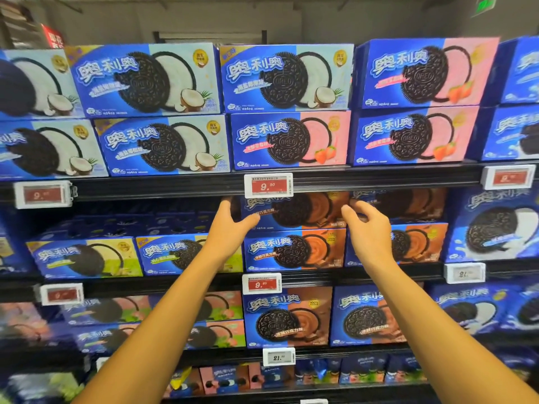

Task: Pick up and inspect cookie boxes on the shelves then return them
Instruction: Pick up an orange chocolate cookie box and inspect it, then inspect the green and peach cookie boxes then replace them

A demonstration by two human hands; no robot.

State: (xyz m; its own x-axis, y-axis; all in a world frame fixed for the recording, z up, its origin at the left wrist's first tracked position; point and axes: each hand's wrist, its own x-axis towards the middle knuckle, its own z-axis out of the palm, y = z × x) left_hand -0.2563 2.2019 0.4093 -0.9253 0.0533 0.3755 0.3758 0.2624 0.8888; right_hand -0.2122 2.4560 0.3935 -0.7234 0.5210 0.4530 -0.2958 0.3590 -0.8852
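Observation:
A blue and brown chocolate cookie box lies on top of a matching box on the second shelf from the top, partly in shadow under the shelf rail. My left hand is at the upper box's left end, its fingers up beside the edge and its thumb stretched across the lower left of the front. My right hand hovers at the box's right end with loosely spread fingers, holding nothing. Whether either hand presses on the box is unclear.
The shelves are packed with blue cookie boxes: coconut and strawberry ones above, green ones at the left, more chocolate ones below. Price tags clip to the black shelf rails. A gap opens left of the upper chocolate box.

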